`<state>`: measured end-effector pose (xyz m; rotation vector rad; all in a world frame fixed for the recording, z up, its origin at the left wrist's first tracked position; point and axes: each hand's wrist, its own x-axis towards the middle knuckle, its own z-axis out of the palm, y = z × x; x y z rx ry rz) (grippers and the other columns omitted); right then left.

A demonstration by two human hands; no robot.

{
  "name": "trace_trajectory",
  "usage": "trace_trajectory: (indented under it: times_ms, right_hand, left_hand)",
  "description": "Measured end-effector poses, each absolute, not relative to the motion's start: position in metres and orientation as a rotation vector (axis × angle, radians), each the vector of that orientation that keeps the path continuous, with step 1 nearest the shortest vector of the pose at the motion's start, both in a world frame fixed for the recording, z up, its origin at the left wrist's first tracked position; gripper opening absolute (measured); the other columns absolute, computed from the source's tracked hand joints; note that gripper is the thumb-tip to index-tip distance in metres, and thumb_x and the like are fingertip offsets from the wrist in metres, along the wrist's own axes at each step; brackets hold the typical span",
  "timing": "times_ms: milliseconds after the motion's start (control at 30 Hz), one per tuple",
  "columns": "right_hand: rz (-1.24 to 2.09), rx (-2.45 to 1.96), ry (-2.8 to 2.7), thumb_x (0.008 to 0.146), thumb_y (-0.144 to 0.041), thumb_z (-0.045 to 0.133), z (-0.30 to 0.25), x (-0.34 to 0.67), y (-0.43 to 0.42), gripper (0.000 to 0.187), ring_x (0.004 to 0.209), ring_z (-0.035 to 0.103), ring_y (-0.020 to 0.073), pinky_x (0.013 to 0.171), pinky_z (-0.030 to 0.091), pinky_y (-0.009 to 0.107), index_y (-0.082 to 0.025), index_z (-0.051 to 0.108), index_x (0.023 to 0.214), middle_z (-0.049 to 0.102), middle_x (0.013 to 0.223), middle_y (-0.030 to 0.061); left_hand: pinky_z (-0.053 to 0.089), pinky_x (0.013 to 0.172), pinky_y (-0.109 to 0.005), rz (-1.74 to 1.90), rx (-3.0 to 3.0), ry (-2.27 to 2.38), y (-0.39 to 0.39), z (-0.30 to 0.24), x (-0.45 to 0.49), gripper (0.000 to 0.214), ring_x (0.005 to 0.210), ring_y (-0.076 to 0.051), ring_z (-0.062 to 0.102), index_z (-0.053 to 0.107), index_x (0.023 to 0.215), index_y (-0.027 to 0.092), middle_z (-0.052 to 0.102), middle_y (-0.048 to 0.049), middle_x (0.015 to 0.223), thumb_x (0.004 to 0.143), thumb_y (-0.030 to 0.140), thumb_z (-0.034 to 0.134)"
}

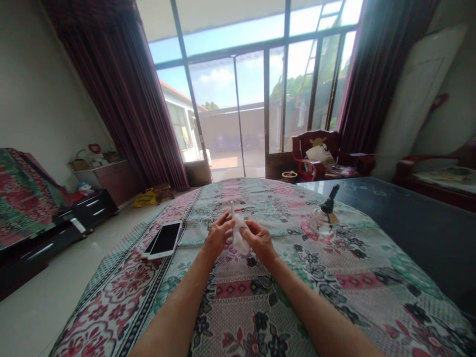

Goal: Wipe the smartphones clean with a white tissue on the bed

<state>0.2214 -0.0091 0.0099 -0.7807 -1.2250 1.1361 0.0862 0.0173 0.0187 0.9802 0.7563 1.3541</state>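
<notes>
My left hand (219, 233) is closed around a thin, pale, flat object (232, 209), seen nearly edge-on with its narrow end pointing up and away; its exact kind is unclear. From the right, my right hand (258, 239) pinches a crumpled white tissue (241, 241) and presses it against that object. The tissue hangs down between both hands, just above the patterned tablecloth (238, 315). A white smartphone (164, 240) with a dark screen lies left of my left hand, partly over another dark flat device (149, 248).
To the right stands a clear spray bottle (323, 221) with a black nozzle (330, 199). A dark glossy tabletop (416, 218) adjoins the cloth. Beyond are a wooden armchair (307, 166), glass doors (238, 119) and, far left, a black drawer cabinet (92, 206).
</notes>
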Motion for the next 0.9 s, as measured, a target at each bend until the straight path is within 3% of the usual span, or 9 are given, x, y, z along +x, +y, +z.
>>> trace_trajectory:
  times_ms: [200,333,467,600,767,900]
  right_hand:
    - [0.640,-0.885,-1.578,0.074,-0.028,0.057,0.003,0.220,-0.007,0.018,0.070,0.059,0.0152,0.063,0.046,0.023,-0.018,0.072,0.078,0.068,0.077,0.0031]
    - [0.380,-1.156,-1.504,0.071,-0.026,0.054,0.001,0.246,0.010,0.020,0.073,0.060,0.0180,0.071,0.046,0.028,-0.019,0.072,0.077,0.069,0.077,0.0045]
    - [0.367,-1.259,-1.226,0.075,-0.035,0.052,0.004,0.269,0.022,0.028,0.077,0.062,0.0200,0.073,0.048,0.030,-0.018,0.071,0.087,0.070,0.085,0.0064]
    - [0.325,-1.251,-1.185,0.074,-0.034,0.051,0.005,0.275,0.024,0.028,0.083,0.062,0.0214,0.080,0.047,0.031,-0.018,0.071,0.086,0.069,0.087,0.0073]
    - [0.246,-1.257,-1.294,0.073,-0.024,0.049,0.003,0.272,0.026,0.028,0.087,0.062,0.0198,0.083,0.047,0.029,-0.019,0.073,0.088,0.068,0.090,0.0072]
    - [0.211,-1.325,-1.485,0.075,-0.018,0.049,-0.002,0.272,0.026,0.029,0.089,0.062,0.0188,0.086,0.046,0.027,-0.021,0.073,0.091,0.069,0.093,0.0061]
  left_hand:
    - [0.048,0.060,-0.022,1.381,0.972,0.907,0.019,0.017,0.085,0.065,0.076,-0.014,0.065,0.056,0.121,0.018,0.062,-0.0111,0.122,0.060,0.028,0.077]
    - [0.051,0.078,-0.028,1.334,1.306,1.107,0.014,0.027,0.082,0.070,0.103,-0.023,0.062,0.054,0.126,0.015,0.060,-0.0124,0.127,0.060,0.029,0.073]
    - [0.045,0.097,-0.036,0.955,1.998,1.336,0.005,0.032,0.086,0.069,0.115,-0.027,0.055,0.058,0.126,0.017,0.064,-0.0074,0.122,0.058,0.020,0.069]
    - [0.040,0.104,-0.038,0.613,2.346,1.324,-0.003,0.032,0.092,0.075,0.122,-0.029,0.051,0.049,0.136,0.015,0.058,-0.0109,0.131,0.062,0.018,0.064]
    - [0.029,0.112,-0.038,0.372,2.433,1.430,-0.003,0.045,0.079,0.091,0.136,-0.030,0.035,0.038,0.143,0.020,0.040,-0.0096,0.148,0.060,0.034,0.074]
    - [0.037,0.104,-0.035,0.220,2.445,1.494,-0.003,0.054,0.064,0.080,0.125,-0.030,0.046,0.057,0.126,0.019,0.054,-0.0100,0.133,0.054,0.046,0.078]
